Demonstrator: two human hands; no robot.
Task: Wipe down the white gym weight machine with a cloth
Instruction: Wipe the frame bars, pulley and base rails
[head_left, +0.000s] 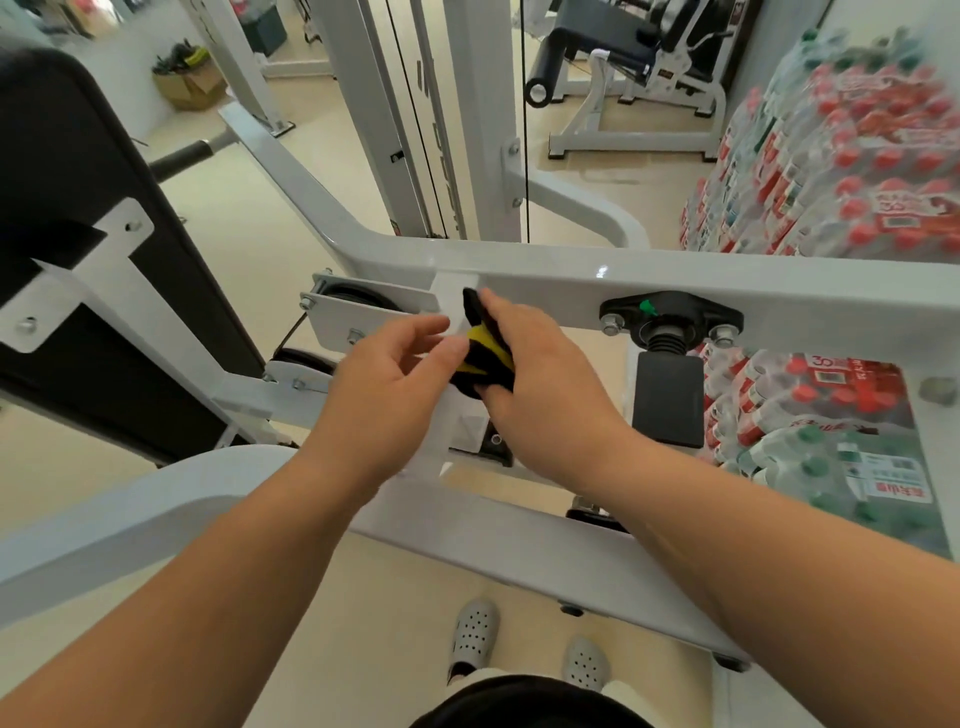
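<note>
The right hand (540, 374) grips the cloth (480, 358), a black rag with yellow patches, bunched between the curled fingers on top and the thumb underneath. It presses the rag against a short white upright of the machine (675, 280), just under the long horizontal beam. The left hand (395, 374) lies just left of that grip, its fingers loose and half straight. They hold nothing, and the thumb tip meets the rag's left edge. Further left of the grip, a white bracket carries a black pulley (358, 301) with a thin cable running down from it. Beyond that stands a big black pad (78, 208) on white struts. Right of the grip, a black bearing mount (670, 317) is bolted to the beam's face, and a black block (670, 400) hangs below it. Past these, on the far right, shrink-wrapped packs of bottles (857, 156) with red and green caps are stacked high. Above the grip, white posts and dark cables rise from the beam. Behind them stand a second machine (639, 52) with dark padding and a cardboard box (192, 85) on the pale floor. Below the grip, a slanted white rail crosses the frame. Under it are the person's two grey perforated shoes (472, 634).
</note>
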